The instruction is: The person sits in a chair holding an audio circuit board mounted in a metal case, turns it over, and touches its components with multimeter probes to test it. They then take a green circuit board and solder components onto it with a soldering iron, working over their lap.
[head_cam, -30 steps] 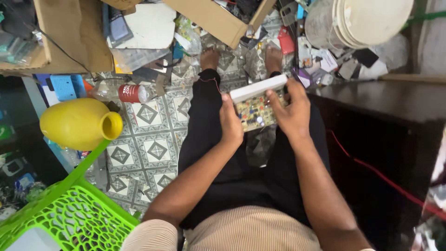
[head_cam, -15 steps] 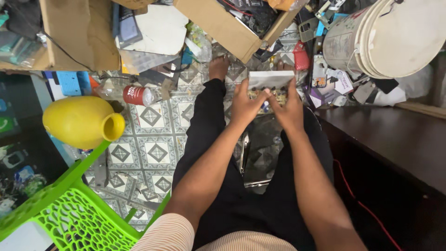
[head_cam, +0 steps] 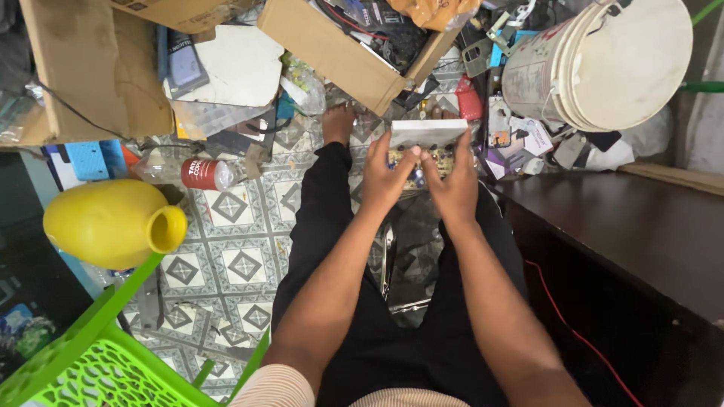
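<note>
A circuit board with a pale metal plate along its far edge is held over the knees in both hands. The left hand is closed on the board's left side, its fingers curled together and the thumb laid on top; the right hand is closed on the right side in the same way, fingers bent over the components. The two hands are nearly touching at the board's middle.

Beyond the board, an open cardboard box full of cables and parts is seen. To the right of the board a white plastic bucket lies on its side above a dark wooden tabletop. Left of the board, a red can lies on the patterned tile floor, with a yellow jug nearer and a green plastic basket nearest.
</note>
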Tool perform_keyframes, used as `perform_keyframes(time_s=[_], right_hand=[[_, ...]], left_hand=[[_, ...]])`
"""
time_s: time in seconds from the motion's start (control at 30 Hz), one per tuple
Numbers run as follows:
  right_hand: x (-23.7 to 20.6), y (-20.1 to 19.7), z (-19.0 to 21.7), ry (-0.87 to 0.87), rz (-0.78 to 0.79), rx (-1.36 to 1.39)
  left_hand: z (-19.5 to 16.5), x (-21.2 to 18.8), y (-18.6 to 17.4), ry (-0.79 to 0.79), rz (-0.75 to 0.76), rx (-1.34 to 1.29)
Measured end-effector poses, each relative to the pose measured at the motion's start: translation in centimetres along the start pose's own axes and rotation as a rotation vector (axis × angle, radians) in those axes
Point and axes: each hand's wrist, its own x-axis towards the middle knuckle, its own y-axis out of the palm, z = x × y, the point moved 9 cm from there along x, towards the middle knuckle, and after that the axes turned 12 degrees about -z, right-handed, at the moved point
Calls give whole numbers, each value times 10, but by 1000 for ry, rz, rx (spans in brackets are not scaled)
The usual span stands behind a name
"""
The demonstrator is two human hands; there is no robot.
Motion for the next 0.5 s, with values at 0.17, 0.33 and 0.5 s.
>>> perform_keyframes(time_s=[0.17, 0.33, 0.5], right_hand=[[-1, 15, -21, 237, 156, -126], [3, 12, -18, 192, 105, -156], [8, 16, -26, 255, 97, -150]], left_hand=[[12, 1, 7, -102, 6, 62], [11, 2, 12, -106, 9, 50], [8, 7, 19, -64, -2, 47]])
